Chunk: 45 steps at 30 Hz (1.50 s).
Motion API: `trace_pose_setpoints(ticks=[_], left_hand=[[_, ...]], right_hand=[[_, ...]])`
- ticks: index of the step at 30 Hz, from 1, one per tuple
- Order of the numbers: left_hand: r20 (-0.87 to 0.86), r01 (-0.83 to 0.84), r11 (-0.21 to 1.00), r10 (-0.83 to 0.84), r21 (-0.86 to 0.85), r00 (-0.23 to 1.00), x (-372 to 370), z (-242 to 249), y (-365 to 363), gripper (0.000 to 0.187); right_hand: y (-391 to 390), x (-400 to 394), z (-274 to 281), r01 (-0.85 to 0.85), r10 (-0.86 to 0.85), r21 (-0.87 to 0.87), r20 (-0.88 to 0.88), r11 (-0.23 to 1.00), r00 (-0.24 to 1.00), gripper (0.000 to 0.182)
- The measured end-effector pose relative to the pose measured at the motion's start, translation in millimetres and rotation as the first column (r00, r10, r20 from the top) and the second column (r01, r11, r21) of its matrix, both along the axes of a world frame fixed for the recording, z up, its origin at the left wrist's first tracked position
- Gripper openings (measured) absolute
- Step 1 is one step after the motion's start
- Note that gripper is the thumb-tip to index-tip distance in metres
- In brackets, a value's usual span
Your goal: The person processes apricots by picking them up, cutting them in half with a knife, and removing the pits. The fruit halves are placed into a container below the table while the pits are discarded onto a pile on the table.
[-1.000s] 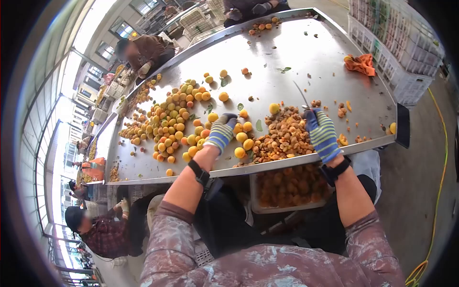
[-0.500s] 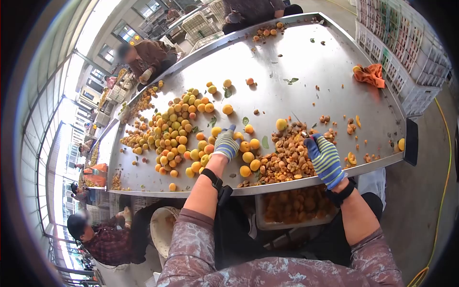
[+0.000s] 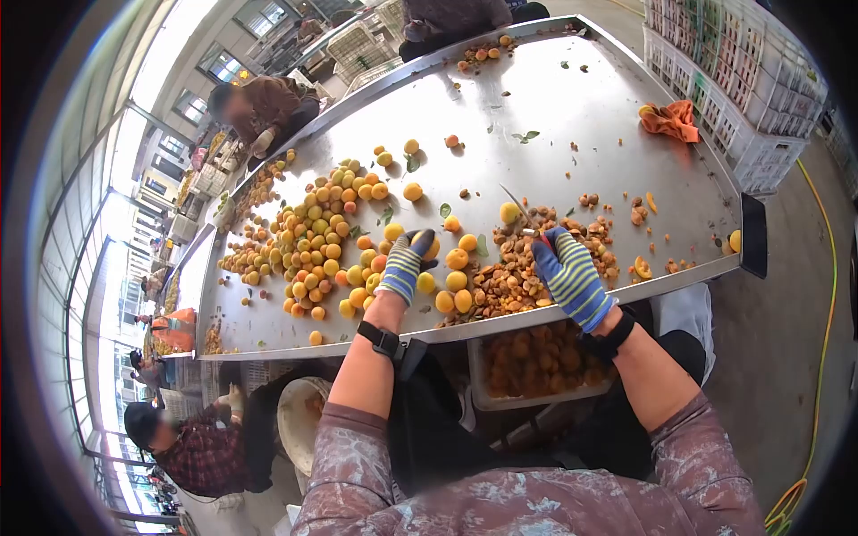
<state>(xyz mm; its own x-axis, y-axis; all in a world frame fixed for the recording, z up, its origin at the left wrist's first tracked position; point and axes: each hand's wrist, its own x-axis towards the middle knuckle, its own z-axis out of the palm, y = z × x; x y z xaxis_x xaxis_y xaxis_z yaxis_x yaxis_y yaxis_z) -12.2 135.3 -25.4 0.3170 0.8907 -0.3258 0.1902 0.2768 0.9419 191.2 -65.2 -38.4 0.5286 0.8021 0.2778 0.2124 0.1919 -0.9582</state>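
My left hand (image 3: pixel 407 266), in a striped glove with dark fingertips, is closed around an apricot (image 3: pixel 424 242) above the metal table (image 3: pixel 554 107). My right hand (image 3: pixel 573 279), in a matching glove, grips a small knife (image 3: pixel 521 211) whose thin blade points up and left. Beneath and beside the right hand lies a heap of pits (image 3: pixel 508 284) with orange scraps. One yellow apricot (image 3: pixel 509 213) rests at the top of this heap, near the blade. Left of my left hand spreads a large pile of whole apricots (image 3: pixel 308 228).
An orange cloth (image 3: pixel 670 121) lies at the table's right. Stacked white crates (image 3: pixel 724 116) stand beyond it. Below the front edge are a tub of orange fruit (image 3: pixel 536 368) and a white bucket (image 3: pixel 299 420). Co-workers (image 3: pixel 192 451) sit around the table's left and far sides.
My left hand has closed on an apricot and lifted it a little. The right hand and knife have moved left, closer to the left hand. The whole view has shifted slightly.
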Motion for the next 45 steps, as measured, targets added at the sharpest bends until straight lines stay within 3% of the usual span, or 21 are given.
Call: trace_pose_setpoints(ticks=[1,3,4,7,9,11,13,17,18,21,23,26,29,31,33,35,37,39,42,45], left_hand=[[-0.001,-0.004,1.000,0.004,0.000,1.000,-1.8,5.2,-9.9,0.034],[0.479,0.057,0.931,0.132,-0.360,0.868,0.9,10.7,-36.1,0.032],[0.555,0.163,0.917,0.073,-0.364,0.829,5.6,18.7,-51.4,0.031],[0.669,0.231,0.855,0.168,-0.464,0.724,22.4,27.3,-86.0,0.032],[0.709,0.308,0.837,0.128,-0.452,0.693,28.7,17.1,-93.0,0.035],[0.697,0.264,0.842,0.170,-0.470,0.697,35.5,5.9,-99.1,0.039],[0.739,0.351,0.851,0.063,-0.391,0.671,38.0,2.3,-105.2,0.041],[0.704,0.301,0.869,0.074,-0.393,0.706,49.9,3.0,-115.2,0.043],[0.701,0.290,0.870,0.084,-0.398,0.708,51.9,1.9,-115.3,0.043],[0.704,0.327,0.864,0.043,-0.383,0.709,48.5,-9.3,-107.1,0.046],[0.630,0.299,0.888,-0.013,-0.350,0.777,52.5,-3.8,-111.8,0.035],[0.653,0.258,0.893,0.051,-0.369,0.756,56.1,4.5,-117.8,0.032],[0.643,0.187,0.902,0.121,-0.389,0.756,57.2,-2.6,-115.3,0.029],[0.594,0.186,0.957,-0.019,-0.221,0.804,53.7,-4.0,-118.0,0.028],[0.555,0.153,0.969,-0.021,-0.192,0.831,57.2,-8.2,-121.6,0.028],[0.436,0.059,0.996,-0.080,0.063,0.896,59.8,-16.8,-119.4,0.031],[0.400,0.056,0.998,-0.067,0.039,0.914,59.2,-3.0,-126.2,0.027],[0.252,0.046,0.965,-0.113,0.257,0.961,61.6,-3.4,-126.3,0.026],[0.253,0.037,0.928,-0.139,0.371,0.957,63.9,-4.4,-126.9,0.025],[0.287,0.036,0.898,-0.178,0.438,0.941,66.2,0.2,-124.4,0.026]], right_hand=[[-1.9,-3.6,6.9,-0.063,0.061,-0.017,-0.111,0.998,0.992,0.019],[-5.3,-11.5,20.9,-0.195,0.188,0.020,-0.385,0.981,0.903,0.021],[-6.8,-16.1,24.5,-0.273,0.270,0.075,-0.538,0.959,0.799,0.023],[-9.2,-22.2,29.3,-0.322,0.290,0.046,-0.567,0.946,0.771,0.026],[-6.8,-24.4,20.8,-0.282,0.257,0.008,-0.435,0.959,0.863,0.028],[-6.4,-26.0,14.9,-0.282,0.270,0.038,-0.432,0.959,0.861,0.029],[-5.7,-26.0,14.3,-0.247,0.241,0.026,-0.338,0.969,0.910,0.030],[-1.3,-24.8,11.1,-0.207,0.196,-0.027,-0.215,0.978,0.957,0.031],[-0.8,-24.0,8.3,-0.167,0.163,-0.039,-0.081,0.985,0.983,0.031],[3.5,-24.0,0.6,-0.134,0.131,-0.083,-0.044,0.987,0.990,0.031],[4.3,-23.8,0.6,-0.121,0.122,-0.091,0.009,0.989,0.992,0.032],[0.8,-25.2,14.2,-0.033,0.066,-0.135,0.254,0.990,0.965,0.032],[1.0,-28.9,14.8,0.039,0.001,-0.098,0.380,0.994,0.925,0.031],[-1.0,-33.6,22.0,0.026,0.025,-0.133,0.368,0.991,0.929,0.029],[0.1,-35.3,19.4,0.047,-0.008,-0.107,0.340,0.993,0.941,0.027],[1.2,-38.3,20.3,0.058,-0.022,-0.107,0.315,0.993,0.949,0.025],[2.2,-39.0,16.1,0.057,-0.013,-0.145,0.293,0.988,0.956,0.025],[4.6,-40.3,9.3,0.079,-0.024,-0.161,0.320,0.984,0.947,0.026],[6.8,-42.7,3.3,0.004,0.013,-0.141,0.122,0.990,0.992,0.029],[8.0,-39.5,3.2,-0.108,0.111,-0.023,0.253,0.994,0.961,0.031]])
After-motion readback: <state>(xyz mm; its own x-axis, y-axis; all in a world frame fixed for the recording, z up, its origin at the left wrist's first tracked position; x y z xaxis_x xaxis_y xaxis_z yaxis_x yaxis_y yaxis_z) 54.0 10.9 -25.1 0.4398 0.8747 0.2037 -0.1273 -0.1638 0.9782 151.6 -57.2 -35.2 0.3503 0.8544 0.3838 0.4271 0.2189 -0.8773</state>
